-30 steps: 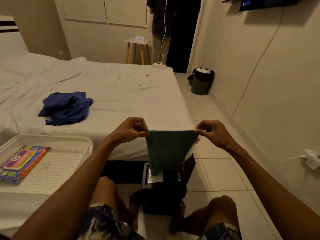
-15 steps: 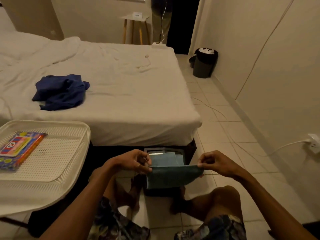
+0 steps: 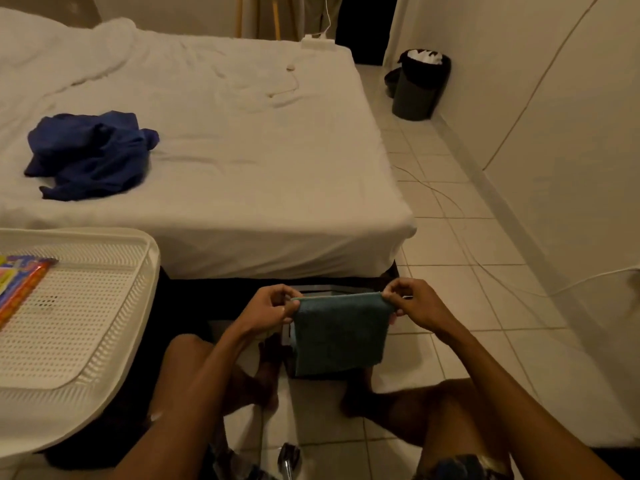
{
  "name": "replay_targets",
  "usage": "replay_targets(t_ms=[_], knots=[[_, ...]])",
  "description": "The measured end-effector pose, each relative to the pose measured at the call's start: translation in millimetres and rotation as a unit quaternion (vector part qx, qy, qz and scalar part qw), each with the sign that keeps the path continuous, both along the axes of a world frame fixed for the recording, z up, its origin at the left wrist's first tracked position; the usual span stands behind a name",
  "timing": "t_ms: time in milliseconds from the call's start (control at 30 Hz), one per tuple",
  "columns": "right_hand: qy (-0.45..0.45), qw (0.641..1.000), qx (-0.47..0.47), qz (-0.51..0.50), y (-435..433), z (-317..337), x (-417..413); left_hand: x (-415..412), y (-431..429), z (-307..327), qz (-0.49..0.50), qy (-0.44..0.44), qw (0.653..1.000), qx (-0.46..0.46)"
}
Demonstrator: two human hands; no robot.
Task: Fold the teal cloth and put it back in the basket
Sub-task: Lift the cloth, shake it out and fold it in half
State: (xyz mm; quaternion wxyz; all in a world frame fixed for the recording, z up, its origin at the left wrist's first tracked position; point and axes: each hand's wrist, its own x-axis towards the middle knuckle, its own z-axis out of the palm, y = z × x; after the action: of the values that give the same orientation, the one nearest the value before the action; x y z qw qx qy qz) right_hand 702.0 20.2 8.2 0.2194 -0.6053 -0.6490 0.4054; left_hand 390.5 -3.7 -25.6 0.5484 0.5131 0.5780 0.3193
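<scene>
- Bed (image 3: 214, 140): white sheet, creased. It lies beyond both hands and fills the upper left of the view; its near edge ends just past the hands.
- Wall (image 3: 554, 168): runs along the right side, past the right hand, with a thin cable line across it.
- Floor (image 3: 467, 237): pale tiles right of the bed and under the hands. A thin cord trails over the tiles beyond the right hand.
- Tray (image 3: 114, 341): white, perforated, well left of the left hand and nearer the camera. A coloured packet (image 3: 20, 289) lies in its far-left part, cut by the frame edge.
- Blue garment (image 3: 90, 155): crumpled on the bed, far left and beyond the left hand.
- Legs (image 3: 415, 414): bare, bent, below the hands, one to each side of the cloth.
- Bin (image 3: 417, 88): dark, with white contents at the top, standing on the floor far beyond the right hand, by the wall.
- Cloth (image 3: 339, 332): teal, held up between the hands and hanging flat, top edge taut. It hides most of the dark container (image 3: 318, 291) behind and under it; only a grey rim shows above the top edge.
- Left hand (image 3: 272, 308): fingers closed, pinching the cloth's upper left corner.
- Right hand (image 3: 412, 303): fingers closed, pinching the upper right corner.
</scene>
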Motion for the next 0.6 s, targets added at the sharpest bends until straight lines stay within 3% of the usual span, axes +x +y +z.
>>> replay_targets(t_ms=[233, 600], knots=[[-0.028, 0.997, 0.014, -0.07, 64.7, -69.4, -29.4, 10.9, 43.9, -74.9, 0.159, 0.137, 0.976, 0.055], [-0.045, 0.987, 0.014, -0.151, 72.3, -123.6, -41.1, 15.0, 68.7, -117.3, 0.228, 0.132, 0.965, 0.011]])
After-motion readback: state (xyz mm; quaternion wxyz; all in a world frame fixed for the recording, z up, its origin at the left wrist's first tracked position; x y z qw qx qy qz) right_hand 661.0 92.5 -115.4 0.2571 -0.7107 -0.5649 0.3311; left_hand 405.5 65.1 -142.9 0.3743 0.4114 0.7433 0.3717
